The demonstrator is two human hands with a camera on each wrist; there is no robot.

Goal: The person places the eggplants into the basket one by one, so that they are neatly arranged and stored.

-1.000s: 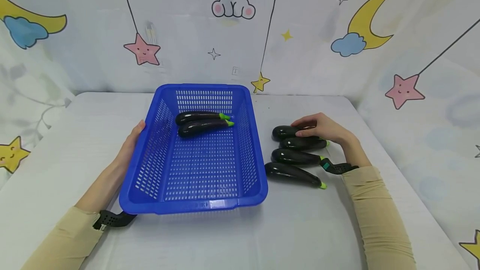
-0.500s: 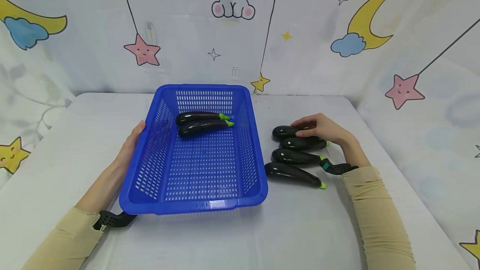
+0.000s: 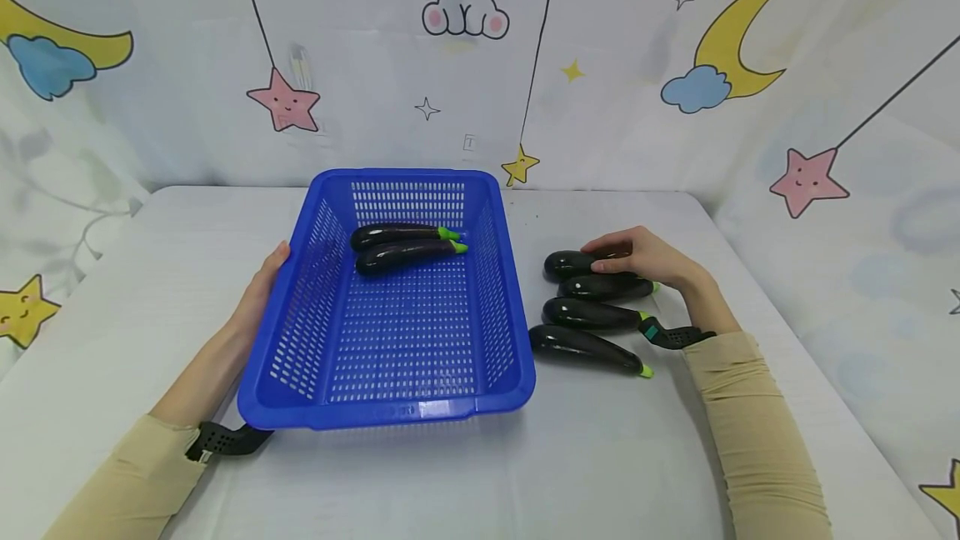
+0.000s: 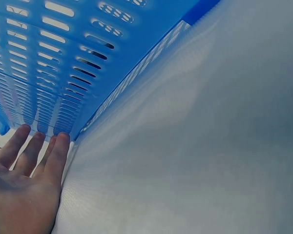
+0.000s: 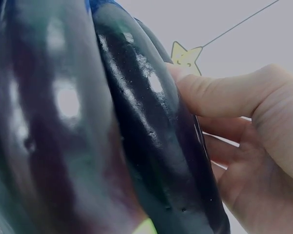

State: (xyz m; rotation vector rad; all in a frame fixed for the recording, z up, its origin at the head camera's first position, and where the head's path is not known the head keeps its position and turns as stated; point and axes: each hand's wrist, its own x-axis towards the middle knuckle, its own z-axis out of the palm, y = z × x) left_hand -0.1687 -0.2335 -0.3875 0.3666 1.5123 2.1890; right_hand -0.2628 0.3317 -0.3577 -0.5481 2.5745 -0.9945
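Note:
Two glossy dark eggplants [image 3: 408,257] with green stems lie in the far part of a blue slotted plastic basket [image 3: 401,340]. Against the basket's left outer side rests my left hand [image 3: 255,298]; in the left wrist view its fingers [image 4: 57,156] are extended up to the slotted wall. To the right of the basket, several more eggplants lie in a row. My right hand [image 3: 648,257] grips the farthest eggplant [image 3: 562,264] from above, thumb on the near side, and covers its stem end. Nearer eggplants [image 5: 151,122] fill much of the right wrist view.
A white cloth covers the table [image 3: 495,482]. Behind it stands a pale backdrop [image 3: 360,48] printed with stars, moons and a bear. The nearest eggplant [image 3: 585,348] of the row lies right beside the basket's right rim.

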